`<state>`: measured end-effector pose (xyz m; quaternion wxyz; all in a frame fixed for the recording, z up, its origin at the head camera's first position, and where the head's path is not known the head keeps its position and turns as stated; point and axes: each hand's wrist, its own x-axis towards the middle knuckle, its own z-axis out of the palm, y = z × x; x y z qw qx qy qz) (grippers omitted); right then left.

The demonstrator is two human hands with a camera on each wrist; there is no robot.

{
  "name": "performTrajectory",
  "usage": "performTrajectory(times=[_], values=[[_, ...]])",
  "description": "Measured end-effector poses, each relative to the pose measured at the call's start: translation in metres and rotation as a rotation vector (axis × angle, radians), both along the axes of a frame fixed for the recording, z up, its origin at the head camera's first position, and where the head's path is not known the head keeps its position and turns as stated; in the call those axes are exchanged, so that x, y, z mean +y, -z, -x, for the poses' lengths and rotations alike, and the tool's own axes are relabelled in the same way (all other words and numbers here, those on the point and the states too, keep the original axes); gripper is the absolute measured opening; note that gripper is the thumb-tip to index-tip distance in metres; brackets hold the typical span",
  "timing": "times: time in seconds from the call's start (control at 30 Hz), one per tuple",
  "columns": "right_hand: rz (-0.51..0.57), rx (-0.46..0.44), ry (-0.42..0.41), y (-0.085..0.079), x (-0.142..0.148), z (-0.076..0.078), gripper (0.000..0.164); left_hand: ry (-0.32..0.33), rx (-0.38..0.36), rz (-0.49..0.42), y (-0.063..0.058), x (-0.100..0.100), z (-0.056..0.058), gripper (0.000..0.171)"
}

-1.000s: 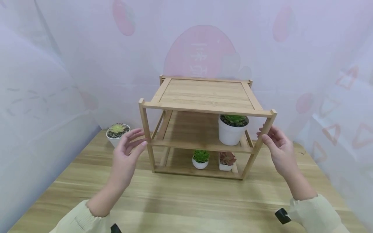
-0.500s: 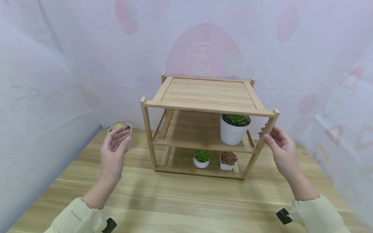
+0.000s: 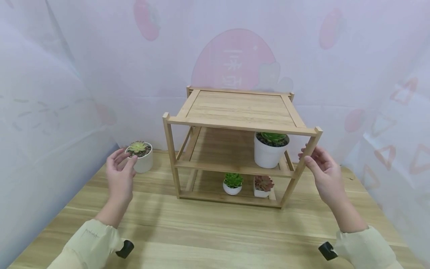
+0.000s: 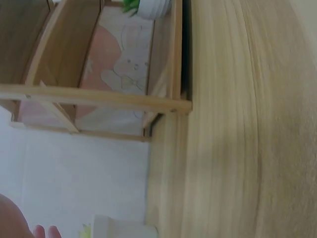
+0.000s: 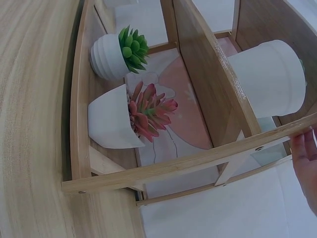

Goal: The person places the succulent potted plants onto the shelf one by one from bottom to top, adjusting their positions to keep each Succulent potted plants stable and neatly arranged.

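Note:
My left hand point(image 3: 119, 181) is beside a potted yellow-green succulent point(image 3: 143, 163) on the table, left of the wooden shelf rack. Its fingers are loosely bent and overlap the pot's left side in the head view; contact cannot be made out. My right hand point(image 3: 326, 175) holds the right front post of the rack point(image 3: 243, 108), thumb in front and fingers behind. A large white pot with a green succulent point(image 3: 267, 154) stands on the middle shelf, at right. Below it are a small green succulent point(image 3: 232, 183) and a reddish succulent point(image 5: 151, 111), both in white pots.
The wood-grain table point(image 3: 215, 231) stretches in front of the rack. Pale printed cloth point(image 3: 161, 67) hangs behind and along both sides. A black strap piece point(image 3: 125, 249) shows at the left cuff, and another point(image 3: 327, 251) at the right cuff.
My left hand has let go of the rack's left front post and moved left to the yellow-green succulent. My right hand has stayed on the right post.

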<state>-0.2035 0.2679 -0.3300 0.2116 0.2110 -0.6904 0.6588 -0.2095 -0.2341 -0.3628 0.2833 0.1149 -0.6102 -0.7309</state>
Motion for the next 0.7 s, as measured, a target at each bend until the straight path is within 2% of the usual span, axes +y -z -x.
performTrajectory(times=[0.2,0.47,0.7], values=[[0.006,-0.007,-0.002,-0.001,0.000,-0.001,0.032,-0.039,-0.078,-0.008,0.012,-0.010,0.016,0.047],[0.014,-0.018,-0.004,-0.001,0.000,-0.001,0.033,-0.090,-0.150,0.009,0.023,-0.019,0.033,0.064],[-0.001,-0.007,0.003,0.001,0.000,-0.001,0.032,-0.061,-0.233,0.032,0.034,-0.026,0.044,0.087]])
